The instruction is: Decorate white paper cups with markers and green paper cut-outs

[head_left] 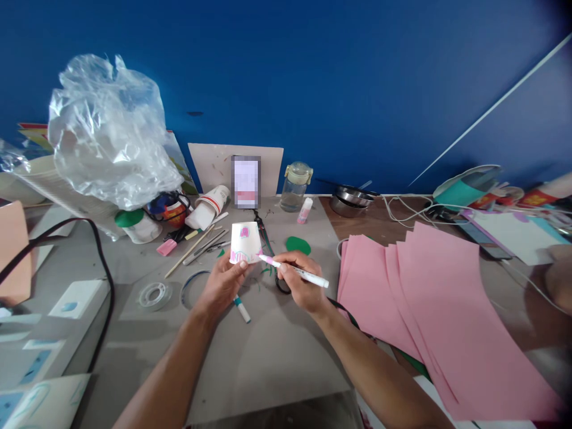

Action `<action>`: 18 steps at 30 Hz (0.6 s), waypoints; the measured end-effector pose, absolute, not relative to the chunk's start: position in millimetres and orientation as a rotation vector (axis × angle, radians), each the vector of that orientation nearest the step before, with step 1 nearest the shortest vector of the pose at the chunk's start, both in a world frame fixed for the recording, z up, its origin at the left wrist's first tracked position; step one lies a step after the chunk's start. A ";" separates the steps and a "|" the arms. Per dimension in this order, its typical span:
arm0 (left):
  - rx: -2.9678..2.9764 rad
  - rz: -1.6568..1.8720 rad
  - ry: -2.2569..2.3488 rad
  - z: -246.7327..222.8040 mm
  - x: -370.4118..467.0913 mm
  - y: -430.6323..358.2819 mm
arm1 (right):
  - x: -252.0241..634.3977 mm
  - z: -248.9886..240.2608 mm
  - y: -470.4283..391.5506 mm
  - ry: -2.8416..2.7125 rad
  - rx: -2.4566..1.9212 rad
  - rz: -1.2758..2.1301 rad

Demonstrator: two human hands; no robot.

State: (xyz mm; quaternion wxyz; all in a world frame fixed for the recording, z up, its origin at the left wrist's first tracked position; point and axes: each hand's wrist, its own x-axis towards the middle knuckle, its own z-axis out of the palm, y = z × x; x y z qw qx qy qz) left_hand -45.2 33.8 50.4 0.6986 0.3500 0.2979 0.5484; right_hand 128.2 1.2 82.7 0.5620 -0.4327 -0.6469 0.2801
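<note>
My left hand (224,285) holds a white paper cup (245,241) from below, thumb on its near side. Pink and teal marks cover part of the cup's surface. In my right hand (302,280) is a white marker (308,275) with a pink front end, its tip at the cup's lower right edge. A teal-and-white marker (242,310) lies on the table just below my left hand. Behind my right hand rests a green paper oval (298,245), and a glue stick (305,211) stands farther back.
Pink paper sheets (429,298) spread across the right side. A lidded glass jar (295,186), a propped phone (246,182) and metal bowls (351,201) stand at the back. Clear tape (154,295), pens and a plastic bag (109,131) are left. A person's hand (560,283) shows far right.
</note>
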 end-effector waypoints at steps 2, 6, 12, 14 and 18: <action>0.771 1.227 0.671 49.2 -45.6 34.1 | 128.5 82.9 1.0 -1.546 -1.017 0.672; 0.760 1.231 0.658 45.9 -46.5 35.2 | 128.2 82.8 1.0 -1.560 -1.020 0.678; 0.772 1.237 0.633 48.2 -45.8 34.4 | 127.0 83.3 1.0 -1.569 -1.004 0.677; 0.772 1.243 0.641 49.0 -45.5 34.1 | 127.4 83.6 0.7 -1.575 -1.012 0.691; 0.763 1.239 0.648 49.3 -45.5 34.0 | 129.1 83.3 0.7 -1.561 -1.022 0.700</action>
